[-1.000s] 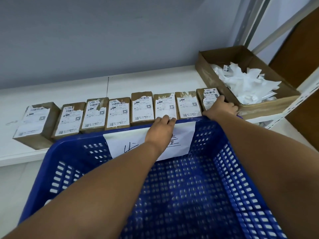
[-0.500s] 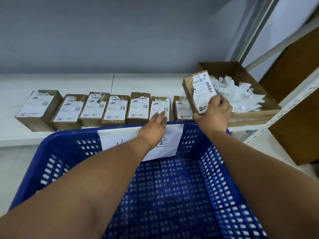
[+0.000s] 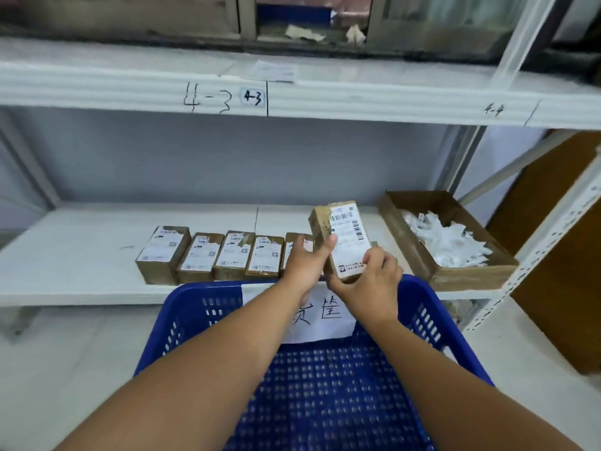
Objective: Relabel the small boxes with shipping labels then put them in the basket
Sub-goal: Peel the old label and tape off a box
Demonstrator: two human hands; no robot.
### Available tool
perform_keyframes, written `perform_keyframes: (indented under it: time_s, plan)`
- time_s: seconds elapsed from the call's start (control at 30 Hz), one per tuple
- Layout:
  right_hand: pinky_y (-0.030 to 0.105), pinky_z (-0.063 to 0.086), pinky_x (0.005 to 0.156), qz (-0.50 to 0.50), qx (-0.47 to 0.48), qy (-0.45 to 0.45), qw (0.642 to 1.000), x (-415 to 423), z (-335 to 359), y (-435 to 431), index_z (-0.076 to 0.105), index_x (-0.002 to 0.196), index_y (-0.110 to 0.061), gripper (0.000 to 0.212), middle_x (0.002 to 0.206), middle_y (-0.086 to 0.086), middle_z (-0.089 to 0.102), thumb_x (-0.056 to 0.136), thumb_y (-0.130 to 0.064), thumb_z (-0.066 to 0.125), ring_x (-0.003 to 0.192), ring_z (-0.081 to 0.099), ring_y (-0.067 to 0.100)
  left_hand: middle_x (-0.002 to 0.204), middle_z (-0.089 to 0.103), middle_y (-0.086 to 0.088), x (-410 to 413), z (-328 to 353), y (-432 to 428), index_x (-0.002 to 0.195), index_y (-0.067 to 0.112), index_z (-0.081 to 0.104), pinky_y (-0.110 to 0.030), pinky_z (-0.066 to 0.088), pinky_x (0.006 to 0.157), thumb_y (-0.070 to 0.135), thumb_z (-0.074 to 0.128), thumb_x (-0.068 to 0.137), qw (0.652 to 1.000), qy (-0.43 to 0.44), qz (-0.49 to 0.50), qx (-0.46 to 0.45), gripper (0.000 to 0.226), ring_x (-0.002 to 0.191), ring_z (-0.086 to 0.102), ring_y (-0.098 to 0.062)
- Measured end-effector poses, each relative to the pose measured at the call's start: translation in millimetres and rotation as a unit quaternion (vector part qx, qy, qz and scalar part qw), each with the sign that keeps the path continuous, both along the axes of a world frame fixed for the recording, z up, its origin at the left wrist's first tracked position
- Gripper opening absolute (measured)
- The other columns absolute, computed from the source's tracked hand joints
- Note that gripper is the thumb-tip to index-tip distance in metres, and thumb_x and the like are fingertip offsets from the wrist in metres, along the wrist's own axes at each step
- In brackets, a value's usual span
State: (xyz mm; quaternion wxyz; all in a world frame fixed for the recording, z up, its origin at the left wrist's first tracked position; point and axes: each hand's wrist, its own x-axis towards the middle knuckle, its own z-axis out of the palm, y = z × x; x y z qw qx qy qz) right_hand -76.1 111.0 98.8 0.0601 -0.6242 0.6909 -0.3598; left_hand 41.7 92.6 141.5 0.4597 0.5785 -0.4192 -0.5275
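We hold a small brown box (image 3: 320,222) tilted above the far rim of the blue basket (image 3: 422,307), its white label (image 3: 349,232) barcoded and torn at the top corner. Our right hand (image 3: 370,283) grips its lower end and our left hand (image 3: 305,262) pinches its side. A row of labelled boxes (image 3: 231,255) lines the shelf (image 3: 81,255).

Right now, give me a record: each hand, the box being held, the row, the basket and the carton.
held box: over basket far rim, label showing
left hand: holds its left side
right hand: grips its lower end
row of boxes: at least five on shelf
basket: blue, paper sign on far wall
carton: right, holds white paper scraps
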Motion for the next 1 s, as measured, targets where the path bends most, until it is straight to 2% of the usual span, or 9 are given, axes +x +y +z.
perform_keyframes:
  time_s: [0.1, 0.23, 0.3, 0.37, 0.5, 0.57, 0.73, 0.87, 1.0]
  plan:
    - [0.031, 0.031, 0.086, 0.024, -0.053, 0.027, 0.998, 18.3, 7.4, 13.9, 0.045, 0.101, -0.007, 0.063, 0.11, 0.015, 0.049, 0.064, -0.045, 0.081, 0.105, 0.042, 0.031, 0.121, 0.065, -0.006, 12.2, 7.2, 3.7, 0.134, 0.023, 0.043, -0.043, 0.054, 0.089, 0.034, 0.064, 0.089, 0.995, 0.101, 0.004, 0.016, 0.05, 0.102, 0.066, -0.026]
    - [0.03, 0.038, 0.091, 0.064, -0.038, 0.001, 0.997, 25.5, 24.2, 22.5, 0.045, 0.118, -0.009, 0.074, 0.119, 0.01, 0.042, 0.066, -0.046, 0.083, 0.109, 0.04, 0.024, 0.106, 0.069, -0.002, 24.1, 9.2, 9.0, 0.114, 0.029, 0.054, -0.04, 0.058, 0.074, 0.022, 0.062, 0.092, 0.99, 0.14, 0.025, -0.001, 0.024, 0.092, 0.068, -0.024]
    - [0.03, 0.043, 0.095, 0.107, 0.044, -0.119, 0.986, 20.6, 34.2, 20.1, 0.036, 0.135, -0.018, 0.08, 0.127, 0.004, 0.04, 0.074, -0.046, 0.079, 0.115, 0.043, 0.017, 0.11, 0.069, -0.001, 31.2, 8.0, 10.8, 0.115, 0.029, 0.057, -0.042, 0.056, 0.082, 0.025, 0.064, 0.09, 0.992, 0.121, 0.015, -0.015, 0.026, 0.098, 0.067, -0.023]
    - [0.033, 0.053, 0.087, 0.118, 0.103, -0.265, 0.952, 13.8, 42.7, 15.0, 0.028, 0.142, -0.027, 0.072, 0.129, 0.007, 0.05, 0.085, -0.043, 0.069, 0.109, 0.057, 0.017, 0.114, 0.069, -0.003, 37.8, 4.9, 13.6, 0.125, 0.026, 0.055, -0.043, 0.053, 0.089, 0.028, 0.065, 0.089, 0.995, 0.098, -0.008, -0.015, 0.037, 0.1, 0.067, -0.022]
    - [0.027, 0.052, 0.071, 0.093, 0.182, -0.441, 0.874, 4.3, 42.7, 1.7, 0.029, 0.148, -0.029, 0.058, 0.132, 0.008, 0.059, 0.097, -0.039, 0.056, 0.103, 0.065, 0.018, 0.101, 0.072, -0.002, 40.4, -7.9, 15.1, 0.118, 0.024, 0.06, -0.037, 0.056, 0.08, 0.023, 0.061, 0.092, 0.994, 0.097, -0.058, 0.004, 0.026, 0.089, 0.069, -0.019]
    - [0.028, 0.053, 0.067, 0.097, 0.202, -0.502, 0.835, 0.1, 32.6, -6.3, 0.033, 0.146, -0.03, 0.055, 0.118, 0.004, 0.067, 0.097, -0.029, 0.057, 0.094, 0.067, 0.016, 0.096, 0.073, -0.001, 38.9, -18.9, 11.6, 0.108, 0.025, 0.063, -0.038, 0.056, 0.081, 0.02, 0.059, 0.093, 0.992, 0.095, -0.077, 0.018, 0.016, 0.088, 0.069, -0.021]
    - [0.037, 0.058, 0.07, 0.095, 0.253, -0.507, 0.819, -7.9, -1.0, -35.6, 0.028, 0.147, -0.036, 0.069, 0.121, 0.008, 0.065, 0.092, -0.016, 0.065, 0.097, 0.068, 0.023, 0.095, 0.072, 0.0, 31.9, -56.7, -17.3, 0.099, 0.027, 0.064, -0.037, 0.056, 0.077, 0.022, 0.052, 0.097, 0.991, 0.092, -0.062, 0.074, 0.013, 0.087, 0.069, -0.019]
    - [0.039, 0.059, 0.075, 0.086, 0.291, -0.484, 0.821, -17.1, -14.6, -50.7, 0.036, 0.139, -0.032, 0.064, 0.115, 0.007, 0.067, 0.087, -0.018, 0.072, 0.101, 0.067, 0.024, 0.091, 0.072, 0.001, 25.5, -74.1, -33.4, 0.099, 0.026, 0.065, -0.036, 0.056, 0.075, 0.023, 0.049, 0.099, 0.989, 0.073, -0.069, 0.108, 0.016, 0.082, 0.069, -0.017]
    - [0.039, 0.059, 0.072, 0.09, 0.317, -0.442, 0.834, -19.7, -20.4, -48.7, 0.034, 0.138, -0.032, 0.067, 0.113, 0.009, 0.068, 0.086, -0.016, 0.073, 0.1, 0.067, 0.024, 0.111, 0.069, -0.005, 20.2, -81.5, -32.3, 0.119, 0.015, 0.062, -0.04, 0.056, 0.082, 0.014, 0.048, 0.099, 0.994, -0.066, -0.068, 0.049, 0.025, 0.092, 0.067, -0.021]
